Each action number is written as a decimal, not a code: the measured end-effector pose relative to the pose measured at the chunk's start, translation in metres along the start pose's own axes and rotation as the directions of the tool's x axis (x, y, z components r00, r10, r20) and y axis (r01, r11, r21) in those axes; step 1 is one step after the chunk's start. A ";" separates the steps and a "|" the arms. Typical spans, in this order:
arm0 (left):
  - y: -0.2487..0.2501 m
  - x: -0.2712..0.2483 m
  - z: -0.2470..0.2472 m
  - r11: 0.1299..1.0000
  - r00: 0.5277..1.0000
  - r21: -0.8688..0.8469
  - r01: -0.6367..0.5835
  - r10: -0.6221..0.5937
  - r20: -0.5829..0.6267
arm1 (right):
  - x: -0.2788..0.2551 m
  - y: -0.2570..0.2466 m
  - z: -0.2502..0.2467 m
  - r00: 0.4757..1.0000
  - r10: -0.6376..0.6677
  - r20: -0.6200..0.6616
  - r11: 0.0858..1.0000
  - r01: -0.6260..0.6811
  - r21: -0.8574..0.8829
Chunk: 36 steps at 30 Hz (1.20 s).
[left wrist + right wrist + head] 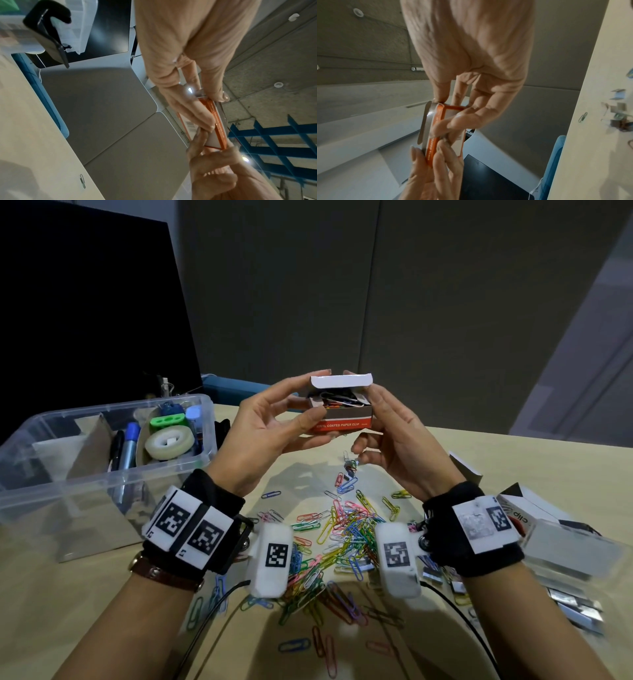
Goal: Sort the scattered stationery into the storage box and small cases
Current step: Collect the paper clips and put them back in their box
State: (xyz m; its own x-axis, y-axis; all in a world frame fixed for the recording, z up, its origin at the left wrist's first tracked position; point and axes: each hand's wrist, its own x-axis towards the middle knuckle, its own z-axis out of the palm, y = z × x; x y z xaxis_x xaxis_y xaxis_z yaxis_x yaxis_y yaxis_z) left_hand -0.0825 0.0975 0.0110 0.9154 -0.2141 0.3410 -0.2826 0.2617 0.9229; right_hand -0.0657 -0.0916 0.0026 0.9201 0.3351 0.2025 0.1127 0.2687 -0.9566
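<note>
Both hands hold a small cardboard paper-clip box (340, 414) up in the air above the desk (513, 460), between the person and the dark partition behind. The left hand (270, 433) grips it from its side, thumb across the red front band and fingers curled behind and underneath; the right hand (394, 436) clasps the opposite end, its lower fingers curled loosely below the box. The box is a squat rectangle, white and grey above an orange-red stripe printed "VINYL COATED PAPER CLIP" in pale capitals. Its white lid flap (341, 380) stands open, tilted up, and a tangle of coloured wire clips fills the inside to the rim.

Below the hands a heap of loose paper clips (342, 535) spreads over the pale, matt wood-look desk: thin bent wire coated in pink, blue, green, yellow and white, some lying apart nearer the front edge.

On the left sits a clear plastic storage box (41, 474) with rounded corners and cardboard dividers. It holds a glossy roll of clear tape (169, 444), a green plastic piece with three holes (168, 421) and a blue-capped marker (129, 446). On the right lie a clear hard case (575, 553), a white carton marked "clip" (520, 517) and blurred shiny metal pieces (575, 607).
</note>
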 end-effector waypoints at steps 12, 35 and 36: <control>0.000 -0.001 0.003 0.991 0.999 0.132 -0.037 0.038 -0.003 | -0.006 -0.008 0.010 0.999 -0.017 -0.038 0.988 0.011 -0.154; 0.005 -0.005 0.007 0.977 0.996 0.194 -0.089 0.082 0.041 | -0.005 -0.008 0.013 0.995 -0.071 -0.067 0.979 0.057 -0.195; 0.006 -0.005 0.007 0.977 0.996 0.191 -0.090 0.083 0.043 | -0.005 -0.008 0.013 0.995 -0.068 -0.071 0.979 0.053 -0.196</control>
State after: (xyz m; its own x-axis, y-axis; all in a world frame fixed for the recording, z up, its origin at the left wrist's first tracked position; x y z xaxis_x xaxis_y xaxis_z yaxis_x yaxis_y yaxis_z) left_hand -0.0904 0.0931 0.0158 0.8756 -0.2321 0.4236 -0.4131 0.0947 0.9058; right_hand -0.0757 -0.0836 0.0119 0.9346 0.2513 0.2517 0.2325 0.1039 -0.9670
